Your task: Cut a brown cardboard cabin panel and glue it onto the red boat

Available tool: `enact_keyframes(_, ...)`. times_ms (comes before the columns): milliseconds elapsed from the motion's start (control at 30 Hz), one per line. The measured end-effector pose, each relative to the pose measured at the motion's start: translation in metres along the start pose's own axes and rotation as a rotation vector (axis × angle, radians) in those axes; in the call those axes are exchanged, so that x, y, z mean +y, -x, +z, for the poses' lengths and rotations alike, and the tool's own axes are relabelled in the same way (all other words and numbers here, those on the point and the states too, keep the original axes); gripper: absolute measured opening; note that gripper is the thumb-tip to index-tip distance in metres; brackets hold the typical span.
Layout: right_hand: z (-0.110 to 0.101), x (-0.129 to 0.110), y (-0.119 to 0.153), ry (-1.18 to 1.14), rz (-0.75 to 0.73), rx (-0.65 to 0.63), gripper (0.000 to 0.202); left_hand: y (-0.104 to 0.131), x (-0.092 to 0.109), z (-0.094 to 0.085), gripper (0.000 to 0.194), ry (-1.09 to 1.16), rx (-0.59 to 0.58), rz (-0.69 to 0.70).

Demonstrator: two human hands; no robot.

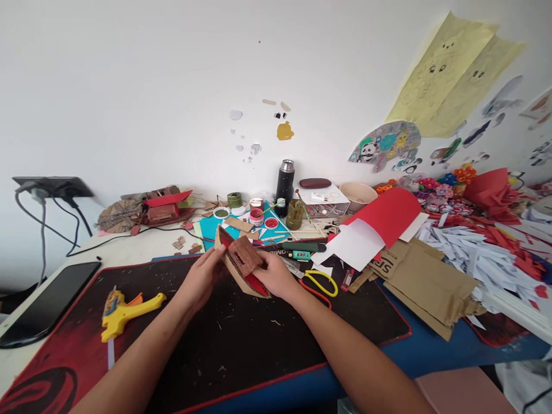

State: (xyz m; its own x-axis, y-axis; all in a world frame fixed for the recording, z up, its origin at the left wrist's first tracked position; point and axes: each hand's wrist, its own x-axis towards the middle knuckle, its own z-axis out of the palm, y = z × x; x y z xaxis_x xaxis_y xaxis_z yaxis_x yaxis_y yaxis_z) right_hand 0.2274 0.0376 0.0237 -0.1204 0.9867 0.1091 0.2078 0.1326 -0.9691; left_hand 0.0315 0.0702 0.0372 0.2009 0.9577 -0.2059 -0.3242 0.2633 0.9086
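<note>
My left hand (206, 273) grips the edge of a cardboard boat hull (239, 280), plain brown outside and painted red inside. The hull is tilted above the dark mat. My right hand (276, 275) is closed around a small brown-painted cardboard box (245, 255) with a rectangular cut-out, held over the red inside. Whether the box touches the hull cannot be made out. Just right of my right hand lie scissors (321, 283) with yellow and red handles. A yellow glue gun (129, 313) rests on the mat to the left of my left arm.
Paint pots (256, 216) stand on blue paper behind my hands, near a black flask (285, 187). A brown model boat (164, 213) sits at back left, a phone (43, 307) at far left. Red paper (394, 215), cardboard sheets (426, 282) and paper strips (470, 253) crowd the right.
</note>
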Motion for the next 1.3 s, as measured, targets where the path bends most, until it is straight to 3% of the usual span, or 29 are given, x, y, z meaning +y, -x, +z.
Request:
enact_keyframes(100, -0.001, -0.005, 0.006, -0.162, 0.051, -0.161, 0.037, -0.011, 0.006, -0.012, 0.038, 0.074, 0.033, -0.024)
enact_keyframes(167, -0.002, -0.005, 0.007, -0.291, 0.116, -0.202, 0.049, -0.017, 0.013, -0.022, 0.034, 0.128, 0.042, -0.046)
enact_keyframes(300, -0.009, 0.002, 0.004, -0.357, 0.123, -0.103, 0.058, -0.018, 0.023, -0.035, 0.032, 0.231, 0.017, -0.094)
enact_keyframes(433, -0.013, 0.008, 0.003, -0.338, 0.119, -0.032, 0.054, -0.008, 0.024, -0.033, 0.032, 0.328, -0.073, -0.120)
enact_keyframes(667, -0.008, 0.003, 0.013, -0.226, 0.118, -0.056, 0.033, 0.001, 0.020, -0.024, 0.046, 0.420, -0.149, -0.168)
enact_keyframes(833, -0.009, 0.000, 0.014, -0.182, 0.110, -0.060, 0.029, 0.001, 0.018, -0.025, 0.047, 0.414, -0.165, -0.182)
enact_keyframes(1100, -0.007, 0.001, 0.014, -0.209, 0.104, -0.039, 0.030, -0.013, 0.012, -0.031, 0.043, 0.297, -0.097, -0.133)
enact_keyframes(1300, -0.015, 0.005, 0.009, -0.241, 0.096, 0.102, 0.042, -0.017, 0.007, -0.026, 0.036, 0.247, 0.032, -0.019)
